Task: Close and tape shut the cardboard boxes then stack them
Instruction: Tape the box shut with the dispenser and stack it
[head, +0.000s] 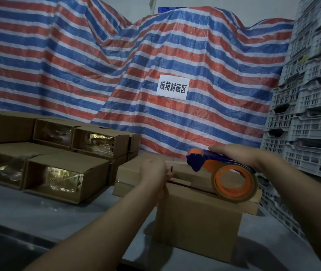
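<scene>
At far left, open cardboard boxes [58, 173] lie on their sides on the grey desk [28, 208], clear film glinting inside them. Moving right, the left hand [153, 173] rests at the left end of the box being sealed [198, 222], its fingers curled down over the edge beside the open flap seam; whether they pinch the tape end cannot be told. Further right, the right hand [239, 155] holds the tape dispenser [222, 173] from above, fingers laid along its blue-and-orange handle, the roll touching the box top. Behind hangs a striped tarp [116, 65] bearing a white sign [173, 87]; grey crates [312, 94] stand stacked at far right.
</scene>
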